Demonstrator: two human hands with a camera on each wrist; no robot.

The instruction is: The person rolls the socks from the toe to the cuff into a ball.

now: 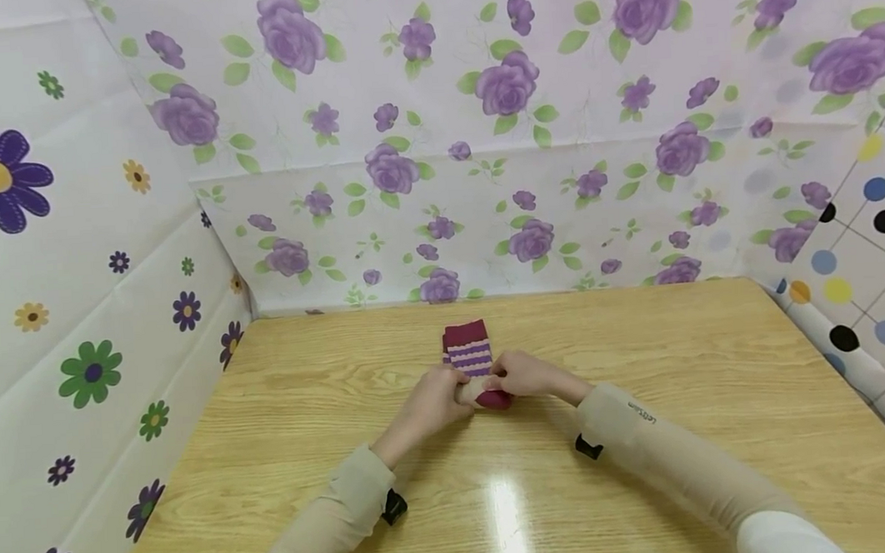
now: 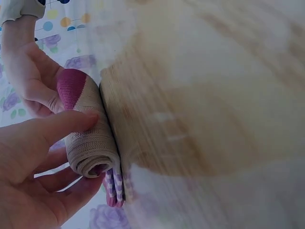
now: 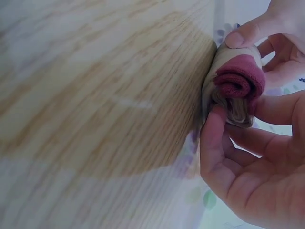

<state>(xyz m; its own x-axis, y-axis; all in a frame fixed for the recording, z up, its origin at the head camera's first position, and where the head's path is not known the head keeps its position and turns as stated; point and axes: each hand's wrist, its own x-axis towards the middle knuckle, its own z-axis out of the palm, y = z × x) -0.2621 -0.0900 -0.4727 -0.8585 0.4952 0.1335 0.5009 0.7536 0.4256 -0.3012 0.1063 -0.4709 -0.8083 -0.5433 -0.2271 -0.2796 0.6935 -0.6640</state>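
On one pale, glossy wood-grain table (image 1: 305,384), toward its far edge: one pair of maroon, beige and purple-striped knitted socks (image 1: 467,350), ribbed in texture, two cuffs lying flat and slightly offset, the nearer end wound into one thick spiral roll (image 2: 93,126). Two bare hands: left hand (image 1: 436,400), thumb on top and fingers beneath, clamped on the roll's left end; right hand (image 1: 528,374), thumb and fingers pinching its right, maroon end. Two beige fabric sleeves: left sleeve (image 1: 359,488), no lettering seen; right sleeve (image 1: 670,457), one short line of dark lettering (image 1: 642,413), too small to read surely. Two black wrist pieces, one beneath each cuff. Three printed sheets: purple-rose sheet (image 1: 453,201) behind, daisy-print sheet (image 1: 114,310) at left, dotted sheet (image 1: 859,288) at right.
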